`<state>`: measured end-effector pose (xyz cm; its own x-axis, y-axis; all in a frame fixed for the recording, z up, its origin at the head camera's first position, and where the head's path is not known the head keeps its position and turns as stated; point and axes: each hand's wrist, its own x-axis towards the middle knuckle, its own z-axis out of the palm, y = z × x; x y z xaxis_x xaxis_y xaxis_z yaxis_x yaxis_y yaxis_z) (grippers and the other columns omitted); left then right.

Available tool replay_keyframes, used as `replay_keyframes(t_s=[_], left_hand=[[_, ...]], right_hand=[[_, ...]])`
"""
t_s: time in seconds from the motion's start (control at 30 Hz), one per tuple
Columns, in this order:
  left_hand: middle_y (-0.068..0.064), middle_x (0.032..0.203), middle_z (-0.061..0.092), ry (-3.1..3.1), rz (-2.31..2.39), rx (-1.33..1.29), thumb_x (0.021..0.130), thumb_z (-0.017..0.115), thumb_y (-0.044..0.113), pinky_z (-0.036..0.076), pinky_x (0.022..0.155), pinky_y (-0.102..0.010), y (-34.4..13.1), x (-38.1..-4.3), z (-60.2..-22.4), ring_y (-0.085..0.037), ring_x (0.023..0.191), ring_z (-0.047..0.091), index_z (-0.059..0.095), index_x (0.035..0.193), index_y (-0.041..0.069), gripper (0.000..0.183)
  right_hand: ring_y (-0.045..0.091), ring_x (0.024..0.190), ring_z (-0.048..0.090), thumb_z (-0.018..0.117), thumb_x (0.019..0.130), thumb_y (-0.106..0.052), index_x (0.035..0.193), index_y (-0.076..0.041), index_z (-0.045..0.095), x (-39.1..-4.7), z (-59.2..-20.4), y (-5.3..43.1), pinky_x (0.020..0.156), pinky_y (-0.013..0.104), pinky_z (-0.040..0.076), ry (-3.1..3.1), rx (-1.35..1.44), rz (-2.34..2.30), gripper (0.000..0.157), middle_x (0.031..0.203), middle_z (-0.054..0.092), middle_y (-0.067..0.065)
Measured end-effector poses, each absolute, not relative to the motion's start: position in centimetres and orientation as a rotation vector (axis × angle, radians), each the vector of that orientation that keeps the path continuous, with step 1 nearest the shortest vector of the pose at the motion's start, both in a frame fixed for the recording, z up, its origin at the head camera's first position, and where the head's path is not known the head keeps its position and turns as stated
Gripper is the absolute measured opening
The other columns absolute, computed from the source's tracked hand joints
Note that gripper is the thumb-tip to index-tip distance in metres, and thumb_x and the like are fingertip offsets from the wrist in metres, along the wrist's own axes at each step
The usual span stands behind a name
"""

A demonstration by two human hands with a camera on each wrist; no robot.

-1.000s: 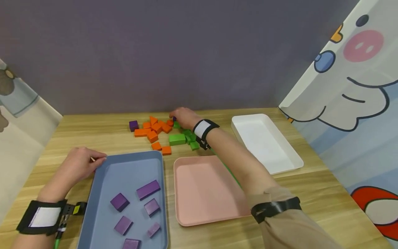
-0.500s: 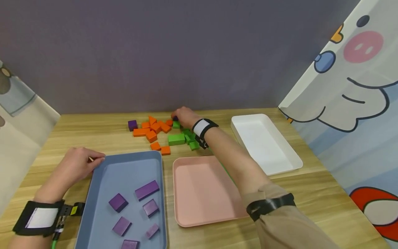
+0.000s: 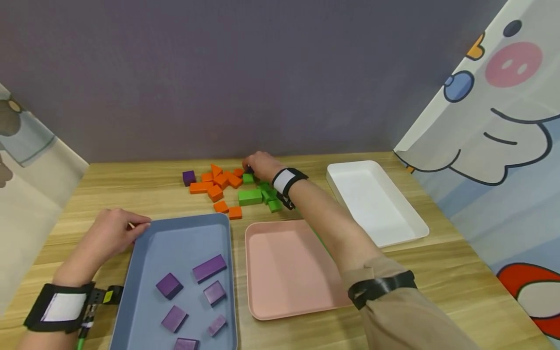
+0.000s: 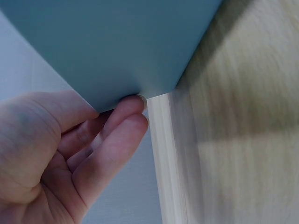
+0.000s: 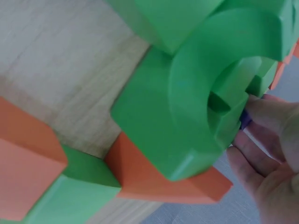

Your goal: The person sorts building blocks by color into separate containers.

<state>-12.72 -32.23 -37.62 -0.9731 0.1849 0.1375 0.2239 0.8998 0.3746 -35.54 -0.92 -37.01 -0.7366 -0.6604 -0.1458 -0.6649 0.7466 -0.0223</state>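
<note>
My left hand (image 3: 115, 231) pinches the far left corner of the blue tray (image 3: 175, 243), thumb and fingertips at its rim, as the left wrist view also shows. Several purple blocks (image 3: 169, 286) lie in that tray. At the back of the table my right hand (image 3: 261, 165) holds a small purple block (image 5: 245, 119) between thumb and fingers, which mostly hide it. Green blocks (image 3: 250, 197) sit right beside and in front of this hand. Left of them is a group of orange blocks (image 3: 222, 180), with another purple block (image 3: 189, 178) at its left end.
A pink tray (image 3: 288, 272) stands right of the blue one, partly under my right forearm. Farther right is a white tray (image 3: 376, 204). A grey wall (image 3: 218, 82) closes off the table's back edge, and printed panels (image 3: 503, 146) flank the sides.
My right hand has shifted very slightly to the right, with the purple block still in its fingers. The left hand keeps its hold on the tray corner.
</note>
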Motion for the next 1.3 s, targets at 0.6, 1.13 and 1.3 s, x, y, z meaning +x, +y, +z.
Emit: replay_keyframes(t_s=[0.6, 1.13, 1.3], left_hand=[[-0.019, 0.084, 0.071, -3.007, -0.621, -0.319, 0.086, 0.066, 0.011, 0.041, 0.047, -0.024, -32.2, -12.9, -37.4, -0.011, 0.057, 0.051, 0.072, 0.101, -0.005, 0.023], [-0.019, 0.084, 0.071, -3.007, -0.676, -0.281, 0.087, 0.065, 0.011, 0.039, 0.046, -0.025, -32.2, -12.7, -37.5, -0.012, 0.056, 0.050, 0.072, 0.102, -0.006, 0.023], [-0.019, 0.084, 0.071, -3.025, -0.692, -0.271, 0.087, 0.066, 0.011, 0.041, 0.046, -0.024, -32.2, -12.7, -37.5, -0.013, 0.057, 0.052, 0.072, 0.103, -0.006, 0.024]], right_hand=[[0.016, 0.095, 0.062, 0.067, 0.088, -0.019, 0.107, -0.016, 0.067, -32.7, -34.8, -1.5, 0.084, 0.031, 0.050, 2.848, -1.268, -0.073, 0.019, 0.105, 0.069, 0.001], [0.009, 0.088, 0.060, 0.056, 0.095, -0.018, 0.113, -0.017, 0.065, -22.8, -32.7, -6.6, 0.073, 0.018, 0.049, 2.609, -1.956, 0.078, 0.020, 0.105, 0.067, -0.004], [0.008, 0.097, 0.063, 0.051, 0.098, -0.020, 0.120, -0.020, 0.063, -19.9, -33.2, -7.5, 0.081, 0.018, 0.050, 2.508, -2.031, 0.158, 0.025, 0.114, 0.067, -0.003]])
